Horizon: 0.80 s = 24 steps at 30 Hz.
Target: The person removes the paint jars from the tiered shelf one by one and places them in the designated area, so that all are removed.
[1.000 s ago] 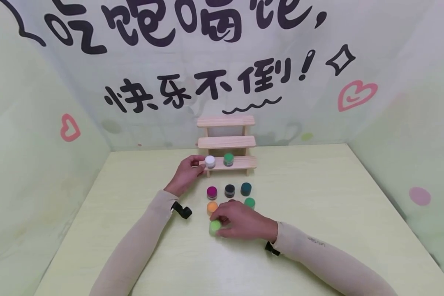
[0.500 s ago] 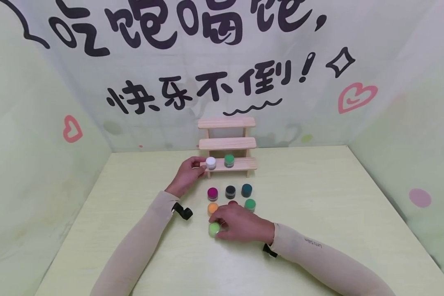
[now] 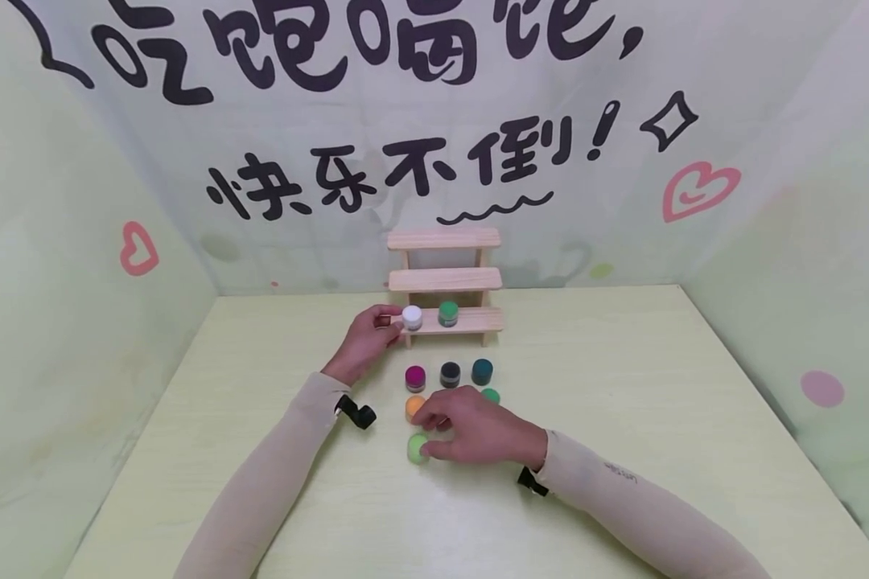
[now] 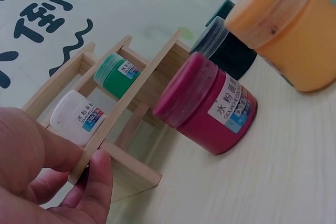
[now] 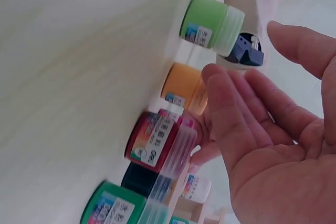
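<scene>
In the head view my left hand (image 3: 364, 344) grips the left end of the lowest step of a small three-step wooden rack (image 3: 467, 321). The left wrist view shows thumb and fingers pinching the step beside a white-lidded paint jar (image 4: 77, 118). A green paint jar (image 4: 116, 75) also stands on that step. My right hand (image 3: 481, 426) hovers over the table beside a light green paint jar (image 3: 417, 449), its thumb overlapping the lid. In the right wrist view, the fingers are spread apart and hold nothing; the light green jar (image 5: 210, 23) stands upright.
Paint jars stand in rows before the rack: magenta (image 3: 415, 378), black (image 3: 450, 374), dark teal (image 3: 482, 371), orange (image 3: 413, 408) and green (image 3: 491, 396). A dark red jar (image 5: 160, 142), hidden in the head view, is near my right hand. A printed cloth (image 3: 297, 241) hangs behind.
My right hand has let go of the light green jar, its fingers opening and lifting slightly away. That jar has shifted slightly left and stays on the table. My left hand keeps its place.
</scene>
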Motion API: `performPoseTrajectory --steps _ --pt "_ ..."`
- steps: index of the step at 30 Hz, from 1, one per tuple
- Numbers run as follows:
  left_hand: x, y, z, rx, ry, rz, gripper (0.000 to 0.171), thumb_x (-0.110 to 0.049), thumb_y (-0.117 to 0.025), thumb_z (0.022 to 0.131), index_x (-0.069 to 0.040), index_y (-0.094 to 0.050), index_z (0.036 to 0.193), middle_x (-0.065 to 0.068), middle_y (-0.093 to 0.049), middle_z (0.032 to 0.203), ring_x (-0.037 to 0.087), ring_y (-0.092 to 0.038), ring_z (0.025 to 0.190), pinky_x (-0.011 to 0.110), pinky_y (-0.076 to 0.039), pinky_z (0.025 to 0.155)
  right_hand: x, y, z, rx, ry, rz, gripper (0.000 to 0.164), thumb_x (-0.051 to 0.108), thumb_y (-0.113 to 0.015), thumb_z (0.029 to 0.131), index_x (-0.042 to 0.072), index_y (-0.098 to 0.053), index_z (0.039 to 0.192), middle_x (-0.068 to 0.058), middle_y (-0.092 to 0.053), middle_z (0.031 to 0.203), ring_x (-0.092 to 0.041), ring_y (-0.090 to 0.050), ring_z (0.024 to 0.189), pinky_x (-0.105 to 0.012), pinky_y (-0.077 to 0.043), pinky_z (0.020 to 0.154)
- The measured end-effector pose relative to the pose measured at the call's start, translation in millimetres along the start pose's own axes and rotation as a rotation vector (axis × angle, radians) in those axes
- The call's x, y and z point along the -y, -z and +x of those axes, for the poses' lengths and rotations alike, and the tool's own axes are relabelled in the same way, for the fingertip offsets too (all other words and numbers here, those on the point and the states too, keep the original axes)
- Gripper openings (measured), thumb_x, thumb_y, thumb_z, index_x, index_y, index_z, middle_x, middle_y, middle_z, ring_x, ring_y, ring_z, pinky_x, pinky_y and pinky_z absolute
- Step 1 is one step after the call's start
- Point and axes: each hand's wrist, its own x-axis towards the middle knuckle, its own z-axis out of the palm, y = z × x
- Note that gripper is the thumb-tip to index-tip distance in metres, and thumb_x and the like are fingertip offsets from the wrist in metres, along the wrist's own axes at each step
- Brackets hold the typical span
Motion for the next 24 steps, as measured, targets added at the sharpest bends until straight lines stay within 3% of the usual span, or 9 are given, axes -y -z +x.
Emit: performPoseTrajectory --steps 6,13,20,24 --pt "0.3 1.5 0.9 0.003 0.005 0.002 0.034 -0.006 -0.063 0.105 -0.004 -0.061 0.139 0.013 -0.053 0.123 0.018 -0.059 0.106 0.024 -0.063 0.092 -2.6 9.8 -1.8 -0.045 0.053 0.092 0.029 0.023 -0.081 0.095 0.009 -0.076 0.119 -0.005 -0.077 0.111 -0.015 -0.075 0.099 -0.022 -0.064 0.090" --pt "0.5 1.3 -0.2 -0.007 0.007 0.014 0.033 -0.006 -0.063 0.105 -0.004 -0.062 0.138 0.013 -0.053 0.123 0.019 -0.059 0.105 0.024 -0.063 0.091 -9.8 22.2 2.7 -0.105 0.058 0.121 0.025 0.017 -0.080 0.094 0.007 -0.076 0.117 -0.005 -0.078 0.108 -0.004 -0.073 0.092 -0.025 -0.066 0.084" --pt "-2.0 0.3 -0.9 -0.007 -0.013 0.002 0.034 -0.005 -0.064 0.104 -0.003 -0.061 0.138 0.014 -0.054 0.124 0.021 -0.063 0.107 0.025 -0.064 0.091 -20.2 43.1 12.5 -0.170 0.053 0.144 0.025 0.016 -0.081 0.095 0.005 -0.074 0.117 -0.012 -0.078 0.109 -0.010 -0.074 0.092 -0.024 -0.066 0.082" --pt "-2.2 -0.1 -0.5 -0.005 -0.015 0.002 0.034 -0.004 -0.064 0.104 -0.003 -0.061 0.138 0.014 -0.054 0.124 0.020 -0.062 0.107 0.026 -0.064 0.093 -26.1 55.0 17.3 -0.213 0.045 0.108 0.025 0.016 -0.082 0.094 0.009 -0.074 0.117 -0.009 -0.078 0.111 -0.013 -0.075 0.096 -0.025 -0.067 0.082"
